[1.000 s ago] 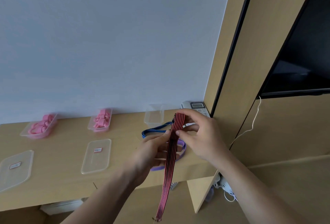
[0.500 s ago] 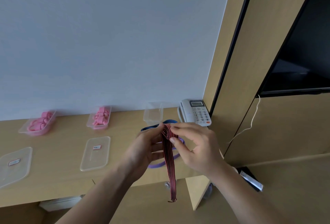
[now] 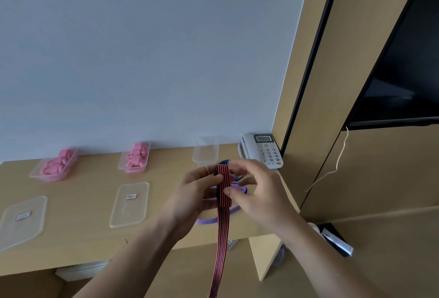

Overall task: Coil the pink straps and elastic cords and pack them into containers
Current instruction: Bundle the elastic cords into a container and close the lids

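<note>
A red-and-black striped elastic band (image 3: pixel 222 231) hangs down from my hands over the desk's front edge. My left hand (image 3: pixel 197 193) pinches its folded top with thumb and fingers. My right hand (image 3: pixel 259 193) pinches the band just below with its thumb, its fingers spread above. A purple band (image 3: pixel 209 220) and a blue band (image 3: pixel 224 162) lie on the desk behind my hands, partly hidden. Two clear containers (image 3: pixel 55 164) (image 3: pixel 135 156) at the back hold coiled pink straps. An empty clear container (image 3: pixel 205 151) stands near the phone.
Two clear lids (image 3: pixel 21 221) (image 3: pixel 129 204) with labels lie on the wooden desk (image 3: pixel 83 198). A grey desk phone (image 3: pixel 263 150) sits at the back right corner. A wooden wall panel and a dark screen (image 3: pixel 403 72) stand to the right.
The band's hanging tail is longer than half a second ago and reaches the frame's bottom. My right hand's fingers have spread above the fold. The view has shifted slightly.
</note>
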Demonstrator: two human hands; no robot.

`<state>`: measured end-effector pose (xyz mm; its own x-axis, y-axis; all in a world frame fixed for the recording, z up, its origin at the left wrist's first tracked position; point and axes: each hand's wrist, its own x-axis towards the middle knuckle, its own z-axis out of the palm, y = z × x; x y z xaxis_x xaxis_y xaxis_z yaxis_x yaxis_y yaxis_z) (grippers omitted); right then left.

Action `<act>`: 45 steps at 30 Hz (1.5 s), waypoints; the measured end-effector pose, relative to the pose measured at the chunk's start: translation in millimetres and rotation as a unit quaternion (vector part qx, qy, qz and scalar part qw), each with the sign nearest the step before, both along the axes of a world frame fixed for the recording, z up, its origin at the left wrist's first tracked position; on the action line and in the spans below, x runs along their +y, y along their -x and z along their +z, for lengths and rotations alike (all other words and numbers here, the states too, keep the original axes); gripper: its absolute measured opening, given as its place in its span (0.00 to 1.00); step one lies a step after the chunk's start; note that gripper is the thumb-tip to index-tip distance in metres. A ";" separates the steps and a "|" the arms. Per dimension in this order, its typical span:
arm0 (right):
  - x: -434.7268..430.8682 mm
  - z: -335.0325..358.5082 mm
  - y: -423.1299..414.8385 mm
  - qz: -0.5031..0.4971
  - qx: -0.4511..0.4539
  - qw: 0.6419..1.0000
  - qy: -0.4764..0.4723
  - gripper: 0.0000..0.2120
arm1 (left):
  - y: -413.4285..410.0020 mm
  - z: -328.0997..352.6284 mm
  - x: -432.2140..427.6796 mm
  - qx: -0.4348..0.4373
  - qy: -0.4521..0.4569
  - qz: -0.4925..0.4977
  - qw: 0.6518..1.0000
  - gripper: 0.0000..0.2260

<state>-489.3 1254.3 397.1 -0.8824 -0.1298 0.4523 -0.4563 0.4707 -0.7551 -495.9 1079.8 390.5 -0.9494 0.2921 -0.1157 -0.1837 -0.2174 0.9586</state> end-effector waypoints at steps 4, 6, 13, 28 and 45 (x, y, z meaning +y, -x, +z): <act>9.4 3.2 11.6 0.092 -0.168 0.981 0.021 0.20 | -1.8 3.5 0.2 -0.004 -0.016 0.020 1.000 0.22; 13.5 6.9 14.3 0.102 -0.179 0.978 0.039 0.19 | -3.3 4.2 0.4 -0.010 -0.025 0.018 0.999 0.23; 15.4 8.3 20.6 0.091 -0.122 0.986 0.072 0.21 | -10.9 6.7 4.0 -0.036 0.008 -0.012 0.999 0.17; 10.4 3.2 21.4 0.021 0.001 0.992 0.122 0.21 | -17.6 3.8 10.7 -0.072 0.052 0.003 0.996 0.18; 4.0 -2.2 -11.0 0.023 0.159 0.987 0.012 0.13 | -1.2 7.9 -0.1 -0.098 -0.044 0.017 0.994 0.15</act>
